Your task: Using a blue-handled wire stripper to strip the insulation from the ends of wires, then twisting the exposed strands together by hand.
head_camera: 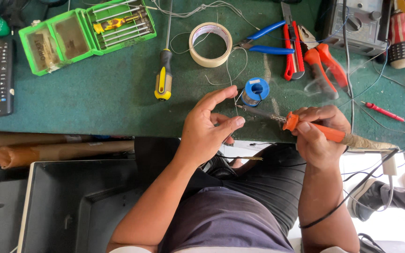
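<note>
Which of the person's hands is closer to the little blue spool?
Left. The left hand sits just below and left of the blue spool, its fingertips almost reaching it. The right hand, gripping the orange soldering iron, is farther off, down to the right.

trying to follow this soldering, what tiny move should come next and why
Probably ease the soldering iron in the right hand slightly left, so its tip meets the thin wire pinched by the left hand. The tip sits just short of that wire, beside the blue solder spool.

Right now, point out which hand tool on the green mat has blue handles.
The blue-handled pliers, lying right of the masking tape roll. The cutters beside them have orange-red handles, and the screwdriver has a yellow and black handle.
</note>
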